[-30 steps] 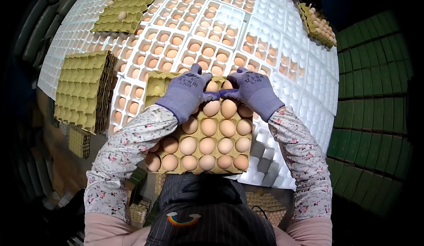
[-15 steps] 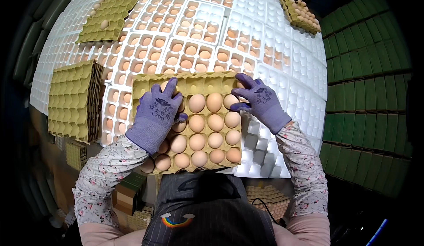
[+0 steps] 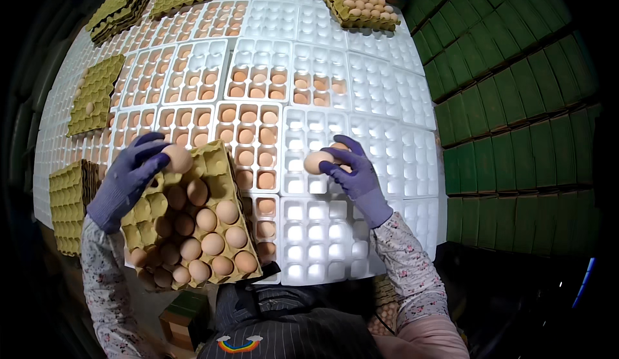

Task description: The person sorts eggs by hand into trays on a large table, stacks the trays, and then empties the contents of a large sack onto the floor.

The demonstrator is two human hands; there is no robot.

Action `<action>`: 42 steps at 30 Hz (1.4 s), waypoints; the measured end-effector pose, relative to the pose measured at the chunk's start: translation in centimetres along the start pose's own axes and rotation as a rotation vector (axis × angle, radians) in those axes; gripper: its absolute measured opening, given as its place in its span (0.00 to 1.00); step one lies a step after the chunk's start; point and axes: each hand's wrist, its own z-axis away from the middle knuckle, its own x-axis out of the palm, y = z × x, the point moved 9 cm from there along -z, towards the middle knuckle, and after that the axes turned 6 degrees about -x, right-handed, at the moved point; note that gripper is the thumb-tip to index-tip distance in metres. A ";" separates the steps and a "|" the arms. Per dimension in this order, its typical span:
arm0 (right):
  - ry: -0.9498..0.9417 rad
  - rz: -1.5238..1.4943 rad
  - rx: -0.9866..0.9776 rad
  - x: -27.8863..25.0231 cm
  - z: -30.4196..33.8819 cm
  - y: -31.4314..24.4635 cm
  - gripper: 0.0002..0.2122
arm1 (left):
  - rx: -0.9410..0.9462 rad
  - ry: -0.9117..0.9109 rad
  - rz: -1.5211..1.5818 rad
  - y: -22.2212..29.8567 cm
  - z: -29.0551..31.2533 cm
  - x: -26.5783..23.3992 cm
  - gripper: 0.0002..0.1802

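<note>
My left hand (image 3: 132, 177), in a purple knit glove, is closed on a light brown egg (image 3: 177, 158) above the far left part of a yellow pulp egg tray (image 3: 216, 159). Rows of brown eggs (image 3: 213, 243) fill the nearer part of that tray, which sits tilted at the lower left. Also gloved, my right hand (image 3: 356, 177) grips eggs: a pale egg (image 3: 318, 162) shows at the fingertips, and more shell peeks out between the fingers. It hovers over white foam egg trays (image 3: 316, 201) whose cells below the hand show white.
A foam tray filled with eggs (image 3: 247, 136) lies between my hands. Stacked pulp trays (image 3: 69, 204) stand at the left, with another pulp tray (image 3: 97, 101) farther back. A loaded pulp tray (image 3: 361, 8) sits at the far right. Green cartons (image 3: 516, 133) line the right side.
My hands have moved from the pulp tray's far rows and spread apart, now with eggs in them. The pulp tray appears farther left and turned; my right hand is over white foam trays.
</note>
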 end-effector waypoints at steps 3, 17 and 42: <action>0.178 0.373 -0.050 -8.1 -3.1 5.6 0.18 | 0.294 0.080 -0.372 8.8 -7.7 11.5 0.18; -0.257 0.708 -0.167 -2.3 -12.8 10.2 0.15 | 0.211 0.198 -0.647 8.2 -20.9 29.2 0.16; -0.330 0.388 -0.926 19.5 -0.8 -13.9 0.19 | 0.217 0.686 -0.220 -2.6 7.8 4.5 0.20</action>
